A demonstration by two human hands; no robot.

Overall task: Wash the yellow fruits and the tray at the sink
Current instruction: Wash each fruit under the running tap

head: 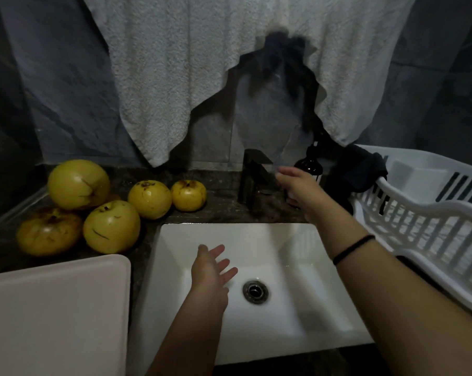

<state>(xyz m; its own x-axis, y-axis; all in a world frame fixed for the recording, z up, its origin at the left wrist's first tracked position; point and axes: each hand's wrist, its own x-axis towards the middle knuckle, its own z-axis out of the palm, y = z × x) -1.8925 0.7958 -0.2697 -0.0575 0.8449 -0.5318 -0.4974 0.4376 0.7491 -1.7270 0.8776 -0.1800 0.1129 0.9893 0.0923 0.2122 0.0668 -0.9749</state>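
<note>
Reaching over a white sink (175, 234), a person has hardly begun the washing, as far as I can judge. No water shows running and the glossy square basin holds nothing but its metal drain (255, 291).

The left hand (213, 270) hovers above the basin, fingers spread and holding nothing. The right hand (297, 187) stretches far toward a dark, boxy tap (252, 176), fingers loosely straight. Whether they press its lever I cannot tell.

The yellow fruits (111, 226), five in view, sit in a cluster on the dark speckled counter (221, 207) to the far left. They are round, smooth-skinned and waxy, with brown blemishes and scratches. The tray (56, 308), pale, matte, flat and round-cornered, lies on the near left, just beside the sink.

A fluffy white towel (175, 77) hangs behind. A white slatted plastic rack (419, 221) stands at right, near a brown bottle (309, 165).
</note>
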